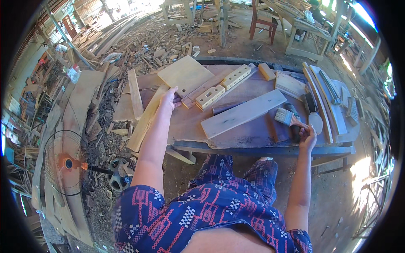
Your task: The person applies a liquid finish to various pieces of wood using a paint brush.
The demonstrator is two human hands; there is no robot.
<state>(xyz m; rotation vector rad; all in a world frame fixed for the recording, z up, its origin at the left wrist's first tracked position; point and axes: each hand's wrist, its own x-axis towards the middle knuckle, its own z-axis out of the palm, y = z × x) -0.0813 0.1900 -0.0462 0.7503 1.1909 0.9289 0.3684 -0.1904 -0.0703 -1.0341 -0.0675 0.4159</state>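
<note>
My left hand [169, 99] reaches across the table and grips the near left corner of a pale, square wooden board [185, 75], which has a small dark hole near that corner. In my right hand [308, 138] is a wide paintbrush [285, 117], its light bristles pointing left and its reddish handle between my fingers. Between my hands a smooth, greyish plank [244, 114] lies at a slant. Just behind it is a light wooden block with a row of holes [236, 77], and a shorter slotted block [210, 97] sits in line with it.
The worktable [190, 134] has an uneven front edge. Long wooden strips [318, 103] lie at its right, near a small wooden block [266, 71]. A fan [65, 162] stands at the left. Wood scraps [147, 55] cover the ground behind, with a red chair [263, 23] beyond.
</note>
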